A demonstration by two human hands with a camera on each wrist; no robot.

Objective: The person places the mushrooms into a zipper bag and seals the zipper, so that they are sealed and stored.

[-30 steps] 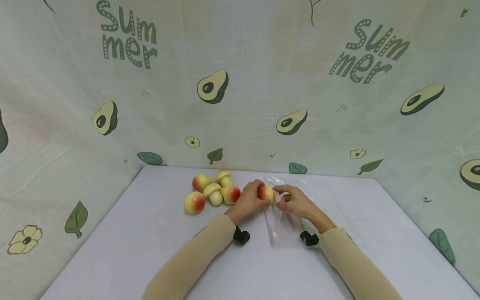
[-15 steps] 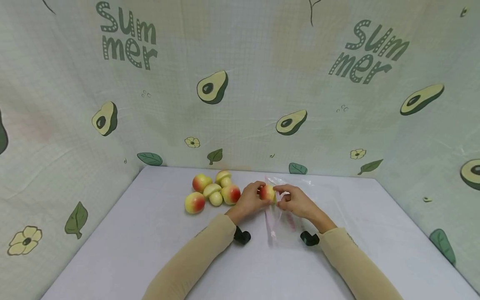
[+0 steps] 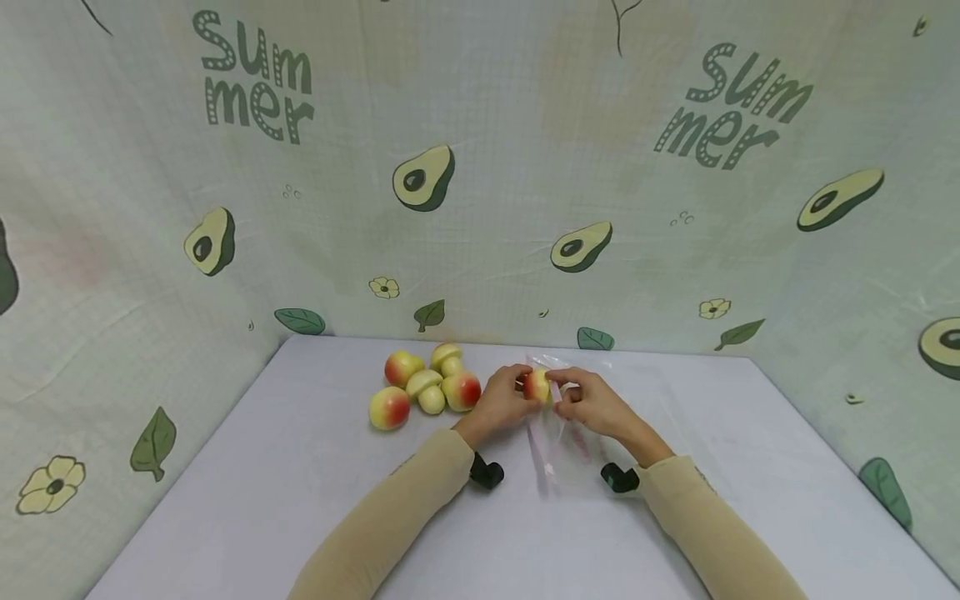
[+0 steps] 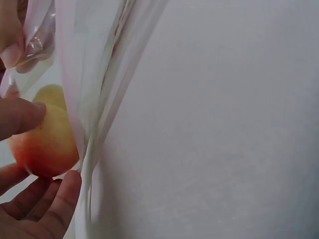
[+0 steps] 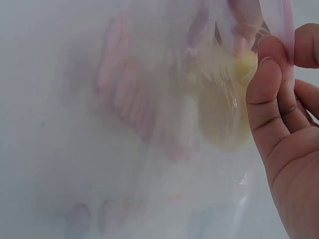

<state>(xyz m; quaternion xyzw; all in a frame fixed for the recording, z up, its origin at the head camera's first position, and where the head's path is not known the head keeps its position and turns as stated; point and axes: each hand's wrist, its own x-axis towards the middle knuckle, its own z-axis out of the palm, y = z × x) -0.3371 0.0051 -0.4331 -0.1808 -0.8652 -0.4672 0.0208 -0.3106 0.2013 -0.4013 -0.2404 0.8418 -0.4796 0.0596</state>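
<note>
My left hand (image 3: 504, 398) holds a red-and-yellow peach (image 3: 536, 387) between thumb and fingers at the mouth of a clear plastic bag (image 3: 581, 467). In the left wrist view the peach (image 4: 47, 142) lies beside the bag's pinkish edge, fingertips against its underside. My right hand (image 3: 595, 406) pinches the bag's pink-edged rim; the right wrist view shows its thumb and finger (image 5: 266, 84) on that rim (image 5: 288, 30). Through the film in that view, a pale yellow rounded shape shows blurred. The bag lies mostly flat under my right forearm.
Left of my hands, three more peaches (image 3: 390, 407) and two pale yellow mushrooms (image 3: 429, 392) sit grouped on the white table (image 3: 300, 500). A printed cloth (image 3: 495, 208) hangs behind the table and along its sides. Black wrist cameras (image 3: 619, 477) are on both wrists.
The peach in my left hand has shifted slightly to the right, towards my right fingers and the bag's rim. My right hand stays almost still; the grouped peaches and mushrooms keep their places.
</note>
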